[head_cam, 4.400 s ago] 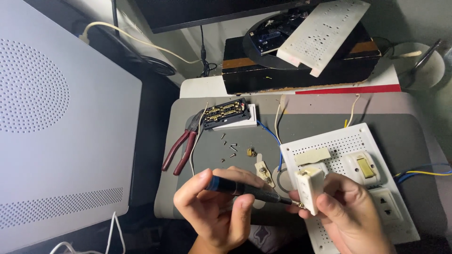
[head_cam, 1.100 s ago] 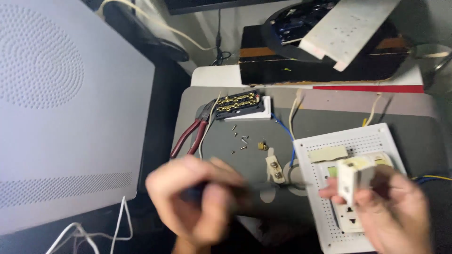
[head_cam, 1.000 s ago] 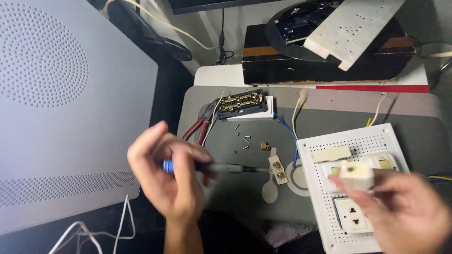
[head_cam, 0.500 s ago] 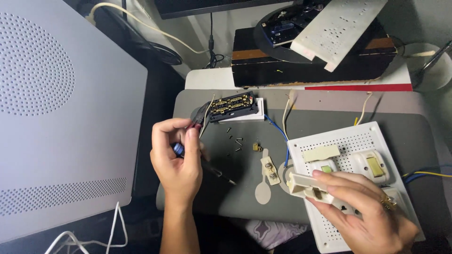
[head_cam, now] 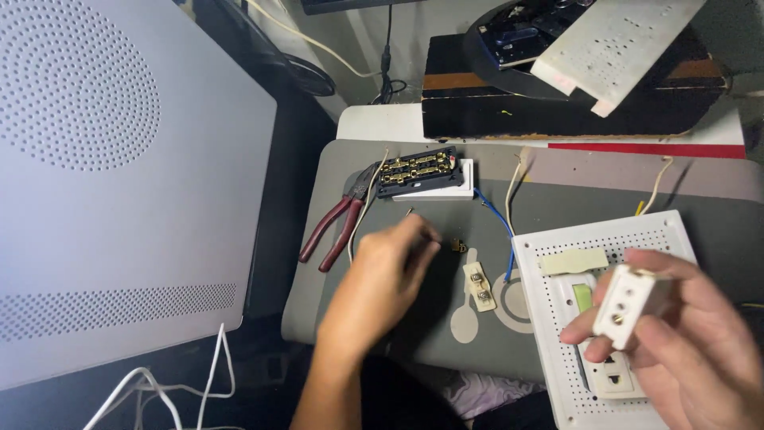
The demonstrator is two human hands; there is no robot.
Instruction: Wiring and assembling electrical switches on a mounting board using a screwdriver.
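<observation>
Head view, nearest first: at about 4 o'clock the right hand (head_cam: 700,342) grips a small white socket module (head_cam: 633,296) between thumb and fingers, its holed face turned toward the camera, raised above the white perforated panel (head_cam: 605,235). That panel lies on the grey table (head_cam: 573,187) at 3 to 4 o'clock, with a pale strip of tape near its far edge and a white outlet (head_cam: 613,374) set in it just under the held module.

Near the centre, the left hand (head_cam: 382,283) reaches out over the table with its fingers drawn together, tips down by some small loose screws (head_cam: 411,212); whether they pinch anything I cannot tell. Just beside the fingertips, toward 3 o'clock, sit a small brass piece (head_cam: 458,246) and a cream terminal strip (head_cam: 479,286).

Farther out, at 10 o'clock from the left hand, red-handled pliers (head_cam: 334,227) lie near the table's edge. At 12 o'clock a black switch block with brass contacts (head_cam: 419,170) rests on a white base, a blue wire (head_cam: 500,231) curving from it toward the panel.

A large grey perforated case (head_cam: 111,183) fills 9 o'clock. Farthest, at 1 o'clock, a dark box (head_cam: 557,111) carries another white perforated plate (head_cam: 613,44).
</observation>
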